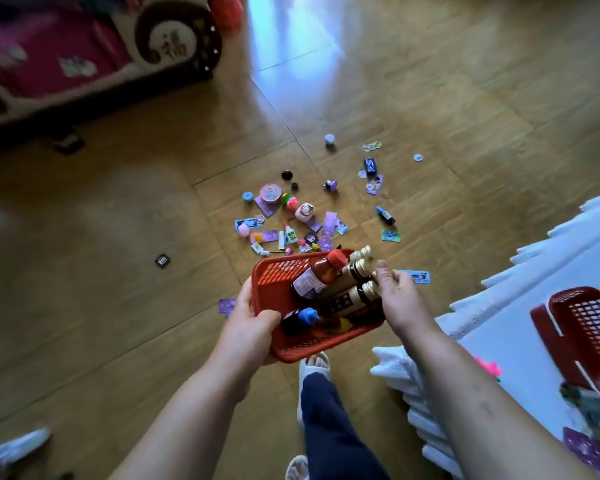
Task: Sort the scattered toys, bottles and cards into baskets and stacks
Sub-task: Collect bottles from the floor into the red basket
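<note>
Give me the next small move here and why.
Probably let go of the bottle necks: the right hand pinches the gold-capped bottles already lying in the red basket, which the left hand holds. Toys and cards remain scattered on the floor ahead.

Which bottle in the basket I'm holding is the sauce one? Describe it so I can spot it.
Find the orange-red basket held in both hands. Among its bottles, the sauce bottle lies diagonally at the top, left of the gold-capped brown ones. Only it has a red cap and white label.

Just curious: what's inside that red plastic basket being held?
Inside the red plastic mesh basket: a red-capped bottle, gold-capped brown bottles and a blue-capped dark bottle. Anything beneath them is hidden.
</note>
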The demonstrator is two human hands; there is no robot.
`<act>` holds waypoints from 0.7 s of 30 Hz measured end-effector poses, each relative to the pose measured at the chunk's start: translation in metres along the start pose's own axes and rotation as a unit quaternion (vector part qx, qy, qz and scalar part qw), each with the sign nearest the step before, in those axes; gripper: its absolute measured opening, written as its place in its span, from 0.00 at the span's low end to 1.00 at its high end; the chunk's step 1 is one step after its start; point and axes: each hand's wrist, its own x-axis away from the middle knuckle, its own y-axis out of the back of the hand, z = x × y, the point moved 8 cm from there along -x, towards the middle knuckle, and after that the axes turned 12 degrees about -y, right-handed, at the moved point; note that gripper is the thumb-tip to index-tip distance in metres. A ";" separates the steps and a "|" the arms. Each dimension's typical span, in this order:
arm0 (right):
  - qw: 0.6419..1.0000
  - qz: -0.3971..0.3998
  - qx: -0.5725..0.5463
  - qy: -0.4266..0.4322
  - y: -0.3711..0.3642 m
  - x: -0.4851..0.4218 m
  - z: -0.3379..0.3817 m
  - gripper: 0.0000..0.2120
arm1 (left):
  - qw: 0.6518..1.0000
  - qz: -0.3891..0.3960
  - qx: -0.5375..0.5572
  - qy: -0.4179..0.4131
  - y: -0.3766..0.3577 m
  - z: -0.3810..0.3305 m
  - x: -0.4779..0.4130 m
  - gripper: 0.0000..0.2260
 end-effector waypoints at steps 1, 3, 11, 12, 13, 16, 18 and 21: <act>1.000 0.004 0.002 0.002 -0.005 -0.003 0.006 0.37 | 1.000 0.000 -0.001 0.002 0.003 -0.003 -0.007 0.29; 1.000 0.010 0.002 0.004 -0.020 -0.022 0.025 0.42 | 1.000 -0.010 0.001 0.004 0.014 -0.010 -0.032 0.29; 0.999 0.032 0.014 0.010 -0.078 -0.083 0.123 0.25 | 1.000 -0.022 0.003 -0.010 0.063 -0.047 -0.135 0.30; 0.999 0.036 0.020 0.015 -0.087 -0.089 0.133 0.25 | 1.000 -0.024 -0.001 -0.008 0.070 -0.050 -0.146 0.30; 0.999 0.039 0.022 0.014 -0.095 -0.096 0.141 0.26 | 1.000 -0.026 -0.003 -0.007 0.077 -0.053 -0.154 0.31; 0.999 0.035 0.012 0.009 -0.114 -0.110 0.165 0.24 | 0.999 -0.029 -0.018 -0.005 0.098 -0.064 -0.183 0.31; 1.000 0.023 0.006 0.000 -0.125 -0.117 0.183 0.22 | 1.000 -0.015 -0.025 -0.007 0.111 -0.075 -0.208 0.31; 1.000 -0.011 -0.020 -0.011 -0.140 -0.128 0.208 0.20 | 0.999 0.017 -0.037 -0.010 0.129 -0.091 -0.252 0.31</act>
